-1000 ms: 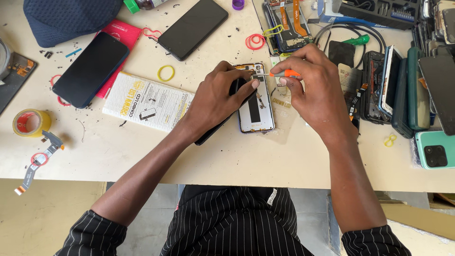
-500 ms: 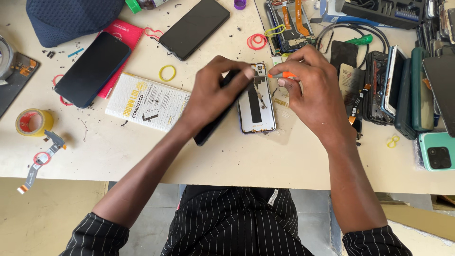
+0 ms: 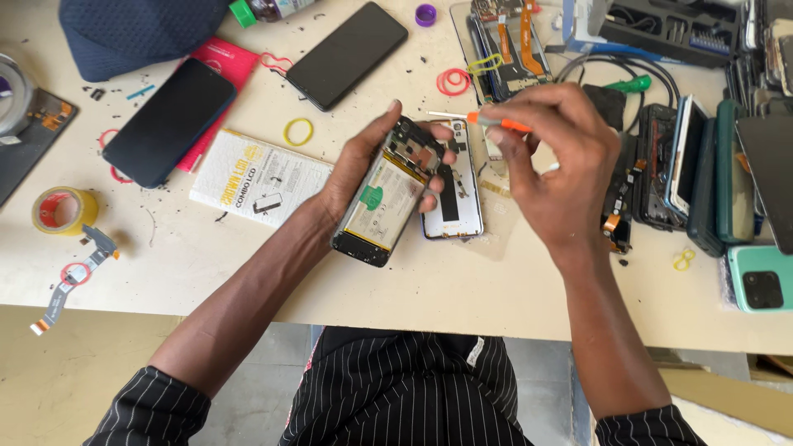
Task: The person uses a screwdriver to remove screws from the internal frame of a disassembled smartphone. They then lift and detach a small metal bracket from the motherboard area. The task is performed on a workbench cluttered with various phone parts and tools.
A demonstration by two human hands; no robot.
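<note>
I take this for a phone repair workshop: the pale bench (image 3: 248,272) I look down on is strewn with handsets in every state, two dark phones (image 3: 169,122) lying screen-up at the left, a stack of stripped ones (image 3: 686,169) standing on edge at the right, and an opened phone (image 3: 384,198) showing its battery. A screwdriver bit case (image 3: 669,29) sits at the far edge, with loose ribbon cables (image 3: 70,281), a roll of tape (image 3: 62,211), rubber bands (image 3: 298,131) and a boxed replacement screen (image 3: 260,176) scattered about

Opened phone (image 3: 384,198) left of back cover (image 3: 453,194); box (image 3: 260,177) further left.
</note>
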